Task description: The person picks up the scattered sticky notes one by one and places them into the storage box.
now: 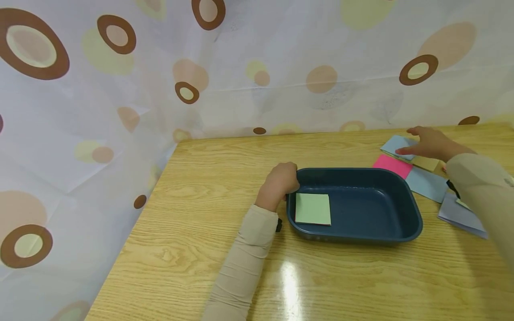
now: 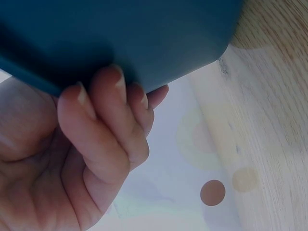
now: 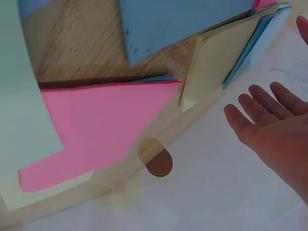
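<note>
The left hand [image 1: 281,180] grips the left rim of the navy tray [image 1: 361,216] — only the left wrist view shows its curled fingers [image 2: 91,130] against it. Well apart, the right hand [image 1: 433,143], holding nothing, hangs near the light blue papers [image 1: 395,145]. Light green papers [image 1: 313,208] lie in the tray's left end. The right wrist view reveals pink papers [image 3: 96,127] — mostly hidden by the sleeve [image 1: 478,180] from the head view
</note>
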`<state>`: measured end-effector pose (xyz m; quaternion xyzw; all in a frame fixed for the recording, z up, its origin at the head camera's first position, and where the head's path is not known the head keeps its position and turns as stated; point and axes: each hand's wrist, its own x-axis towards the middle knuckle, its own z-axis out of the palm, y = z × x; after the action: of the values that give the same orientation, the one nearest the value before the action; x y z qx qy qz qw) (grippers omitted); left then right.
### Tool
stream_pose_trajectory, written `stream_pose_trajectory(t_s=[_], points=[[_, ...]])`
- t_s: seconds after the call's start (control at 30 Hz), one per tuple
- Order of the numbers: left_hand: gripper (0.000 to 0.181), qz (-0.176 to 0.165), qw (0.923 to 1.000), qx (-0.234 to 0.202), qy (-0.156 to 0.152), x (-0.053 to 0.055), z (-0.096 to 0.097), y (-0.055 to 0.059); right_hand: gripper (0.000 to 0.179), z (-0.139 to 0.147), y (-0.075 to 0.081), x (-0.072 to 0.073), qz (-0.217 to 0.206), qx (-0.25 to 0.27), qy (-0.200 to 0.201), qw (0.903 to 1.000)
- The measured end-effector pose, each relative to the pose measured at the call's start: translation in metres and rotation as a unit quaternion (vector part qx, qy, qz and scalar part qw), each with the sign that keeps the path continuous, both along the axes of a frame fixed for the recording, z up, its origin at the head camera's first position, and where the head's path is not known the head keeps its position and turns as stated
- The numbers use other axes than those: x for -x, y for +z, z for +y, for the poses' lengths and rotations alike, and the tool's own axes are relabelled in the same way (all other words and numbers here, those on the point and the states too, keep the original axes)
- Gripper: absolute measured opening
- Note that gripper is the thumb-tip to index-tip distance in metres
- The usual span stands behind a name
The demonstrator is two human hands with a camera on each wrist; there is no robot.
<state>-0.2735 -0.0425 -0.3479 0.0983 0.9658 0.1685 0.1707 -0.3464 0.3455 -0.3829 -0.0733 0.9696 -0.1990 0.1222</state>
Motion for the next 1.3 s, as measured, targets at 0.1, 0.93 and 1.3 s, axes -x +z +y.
stream_pose_trajectory(t_s=[0.1, 0.93, 1.3], points=[[0.038, 0.000, 1.0000, 0.000, 0.000, 0.000, 0.000, 0.000, 0.098, 0.000, -0.004, 0.001, -0.005, -0.003, -0.003, 1.0000], [0.041, -0.007, 1.0000, 0.005, 0.004, 0.001, 0.000, -0.002, 0.092, -0.006, -0.011, 0.001, 0.015, -0.043, -0.007, 0.9989], [0.042, -0.008, 0.9999, 0.005, 0.008, 0.000, 0.001, -0.001, 0.082, -0.018, -0.002, -0.005, 0.084, -0.014, 0.009, 0.9963]])
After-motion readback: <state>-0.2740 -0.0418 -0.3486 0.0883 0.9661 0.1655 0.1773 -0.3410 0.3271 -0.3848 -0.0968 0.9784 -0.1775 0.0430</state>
